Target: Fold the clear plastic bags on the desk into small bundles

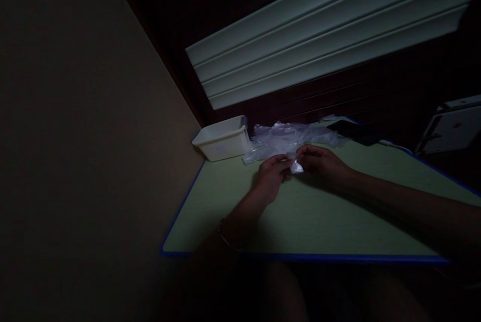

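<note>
Between my two hands is a small clear plastic bag (296,166), shiny and crumpled at its lower part. My left hand (271,174) pinches its left side, thumb and fingers closed together. The fingers of my right hand (319,161) are closed on its upper right edge. Both hands are above the middle of the pale green table (233,211). Just behind them lies a loose pile of clear plastic bags (285,136). The scene is dim, and whether anything is inside the small bag cannot be made out.
A white plastic bin (223,142) stands at the table's back left corner, against the wall (112,136). A dark flat object (355,131) lies at the back right. Blue edging (319,258) runs round the table. Behind is a dark frame with pale slats (319,36).
</note>
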